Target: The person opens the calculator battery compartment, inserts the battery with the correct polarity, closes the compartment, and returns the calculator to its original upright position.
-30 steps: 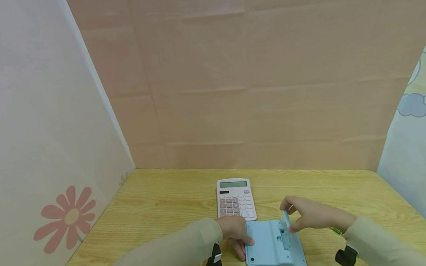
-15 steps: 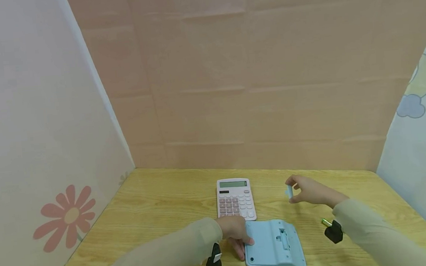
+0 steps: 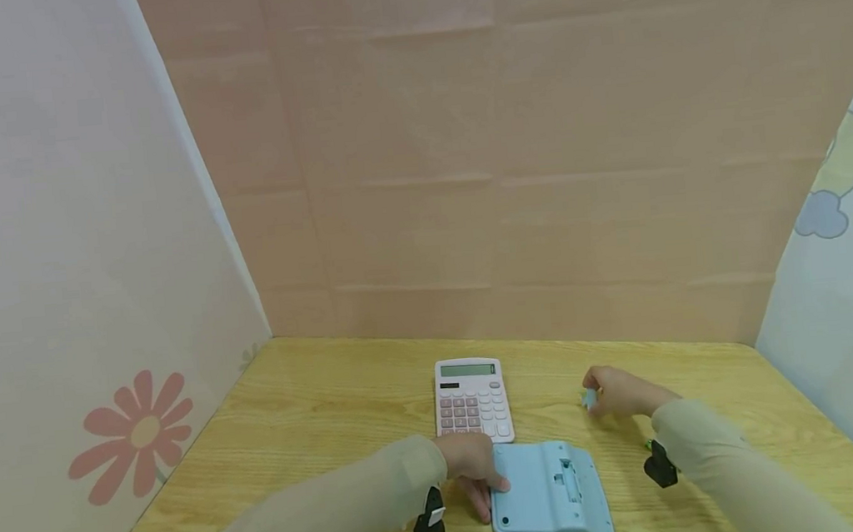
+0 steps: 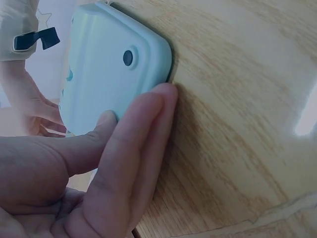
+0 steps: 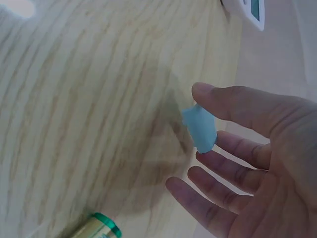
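Left hand (image 3: 475, 465): grips the left edge of the light-blue device (image 3: 529, 492). The thumb bears on the upward face; the other visible fingers lie along the edge. The device rests back side up on the wood-grain surface (image 3: 331, 394), directly before the person, and its long recess (image 3: 571, 480) is uncovered. A round dark foot (image 4: 128, 58) sits at one corner of the back.

Right hand (image 3: 620, 393): pinches a small light-blue piece (image 5: 201, 130) between thumb and fingers — the lower fingers are spread apart from it. The hand is located beyond the device and to its right, low over the surface. Whether the piece touches the surface cannot be told.

A gold-and-green battery (image 5: 96, 228) lies near the right wrist, partly hidden in the head view. A pale pink calculator (image 3: 473, 398) lies keys up just behind the device, display at the far end. Black wrist units (image 3: 429, 519) are worn at both sleeves. A brown backdrop (image 3: 501, 168) stands behind the surface, with printed panels (image 3: 97, 283) at either side.
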